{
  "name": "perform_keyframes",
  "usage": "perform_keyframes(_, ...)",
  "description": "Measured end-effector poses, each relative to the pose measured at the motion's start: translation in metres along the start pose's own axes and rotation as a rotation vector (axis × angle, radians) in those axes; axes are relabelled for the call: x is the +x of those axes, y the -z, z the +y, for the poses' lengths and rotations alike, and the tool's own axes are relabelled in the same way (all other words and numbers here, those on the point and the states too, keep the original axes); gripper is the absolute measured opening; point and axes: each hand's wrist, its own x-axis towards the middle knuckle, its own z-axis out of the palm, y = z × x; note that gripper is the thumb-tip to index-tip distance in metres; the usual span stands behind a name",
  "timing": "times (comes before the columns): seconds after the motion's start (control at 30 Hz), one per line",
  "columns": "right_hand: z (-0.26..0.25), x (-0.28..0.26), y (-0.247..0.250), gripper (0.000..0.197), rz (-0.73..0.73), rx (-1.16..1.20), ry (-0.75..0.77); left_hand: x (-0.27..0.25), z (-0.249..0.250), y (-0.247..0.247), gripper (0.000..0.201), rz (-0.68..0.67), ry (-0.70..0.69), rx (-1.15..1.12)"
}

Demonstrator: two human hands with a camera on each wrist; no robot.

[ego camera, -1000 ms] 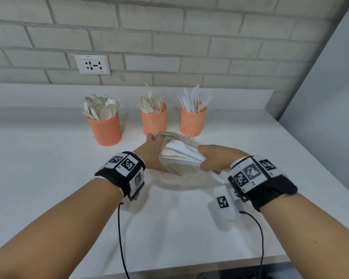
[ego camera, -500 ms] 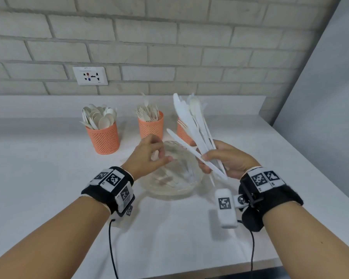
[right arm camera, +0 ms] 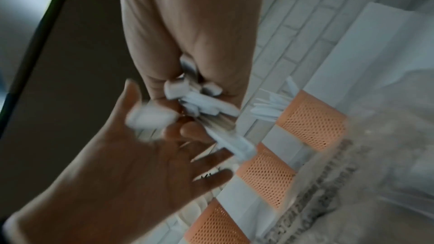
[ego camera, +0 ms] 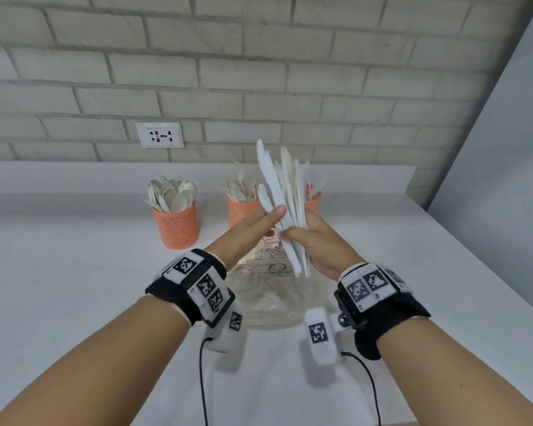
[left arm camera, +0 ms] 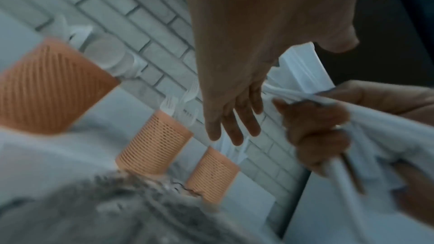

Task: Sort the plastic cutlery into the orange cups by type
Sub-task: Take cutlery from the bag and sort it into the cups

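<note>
My right hand (ego camera: 313, 241) grips a bundle of white plastic knives (ego camera: 285, 198) upright above the table, blades up. Flat against the bundle's left side, my left hand (ego camera: 259, 224) touches it with straight fingers (left arm camera: 231, 129). Three orange mesh cups stand at the back: the left cup (ego camera: 175, 224) holds spoons, the middle cup (ego camera: 240, 210) holds forks, and the right cup (ego camera: 313, 202), mostly hidden behind the bundle, holds knives. In the right wrist view the knife handles (right arm camera: 199, 99) poke out of my curled fingers.
A crumpled clear plastic bag (ego camera: 268, 290) lies on the white table (ego camera: 74, 287) under my hands. A brick wall with a socket plate (ego camera: 160, 135) rises behind the cups. A grey wall (ego camera: 505, 179) borders the table's right side.
My right hand lifted the knife bundle out of the bag and turned it upright. My left hand let go of the bag and rose to press flat against the bundle.
</note>
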Motion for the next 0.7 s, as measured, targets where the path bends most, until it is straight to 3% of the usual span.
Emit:
perform_keyframes(0.2, -0.006, 0.008, -0.030, 0.027, -0.142, -0.102, 0.021, 0.006, 0.006, 0.002, 0.030, 0.038, 0.115, -0.467)
perform_keyframes(0.3, -0.006, 0.013, -0.033, 0.026, -0.202, -0.068, -0.002, 0.010, 0.001, 0.012, 0.032, 0.019, 0.112, -0.582)
perform_keyframes(0.47, 0.003, 0.026, -0.048, 0.041, -0.023, -0.089, 0.079, 0.014, -0.001, 0.026, 0.035, 0.097, 0.114, -0.658)
perform_keyframes(0.6, 0.012, 0.039, -0.057, 0.038, 0.179, -0.284, 0.165, 0.015, -0.003, 0.034, 0.036, 0.213, 0.104, -0.777)
perform_keyframes(0.7, 0.015, 0.046, -0.060, 0.039, 0.194, -0.387, 0.130, 0.016, -0.006, 0.043, 0.032, 0.247, 0.103, -0.827)
